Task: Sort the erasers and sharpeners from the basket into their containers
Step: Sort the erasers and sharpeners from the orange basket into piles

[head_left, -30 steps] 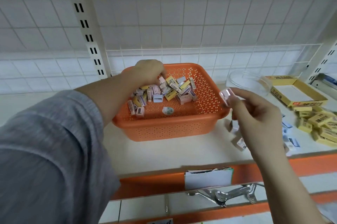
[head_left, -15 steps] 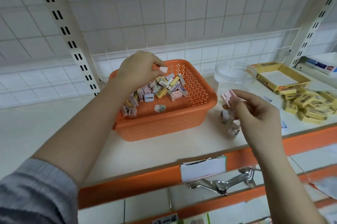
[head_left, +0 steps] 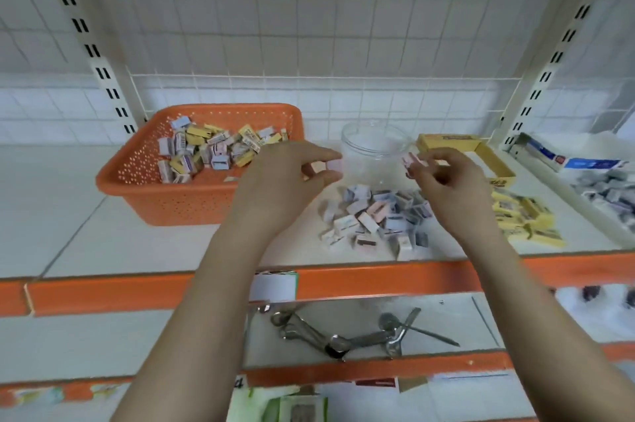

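Note:
An orange perforated basket sits at the shelf's left with several yellow erasers and pastel sharpeners inside. My left hand hovers just right of the basket and pinches a small pink sharpener between thumb and fingers. My right hand pinches another pink sharpener beside a clear plastic jar. Below both hands lies a loose pile of pastel sharpeners on the shelf. A yellow open box stands behind my right hand, with yellow erasers heaped to its right.
White slotted uprights and a wire grid back the shelf. An orange front rail edges it, with a white label clip. Metal tools lie on the lower shelf. A tray of wrapped items sits far right.
My left hand has come out of the basket, carrying a pink sharpener to the right toward the jar. The right hand keeps its sharpener, and the view has swung right and down.

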